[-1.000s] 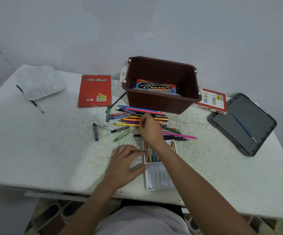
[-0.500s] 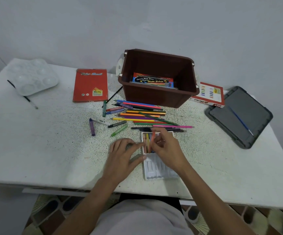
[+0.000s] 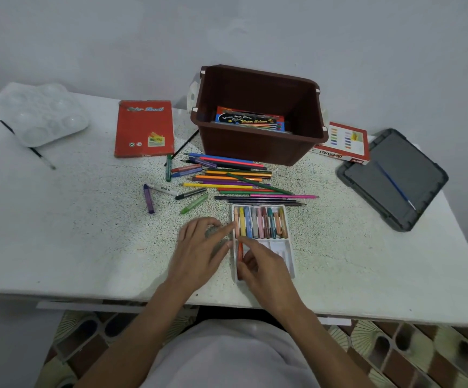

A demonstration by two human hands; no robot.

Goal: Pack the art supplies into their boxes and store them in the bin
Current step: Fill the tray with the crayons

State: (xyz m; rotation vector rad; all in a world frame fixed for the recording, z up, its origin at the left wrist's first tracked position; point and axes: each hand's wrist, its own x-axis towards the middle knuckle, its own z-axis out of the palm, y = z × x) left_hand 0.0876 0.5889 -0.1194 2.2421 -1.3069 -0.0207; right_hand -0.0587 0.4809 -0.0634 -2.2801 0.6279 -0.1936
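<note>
Head view: right hand (image 3: 263,264) fingers pinch an orange pastel stick (image 3: 240,252) into the near row of the white plastic tray (image 3: 290,247), left hand (image 3: 199,247) fingers loose beside it; far row full, coloured pencils (image 3: 235,180) unpacked, brown plastic bin (image 3: 255,152) holding one box.

The left hand (image 3: 202,247) lies palm down, fingers loosely spread, forefinger reaching toward the right hand (image 3: 265,268) just beside it, whose curled fingers pinch an orange crayon (image 3: 240,252).
</note>
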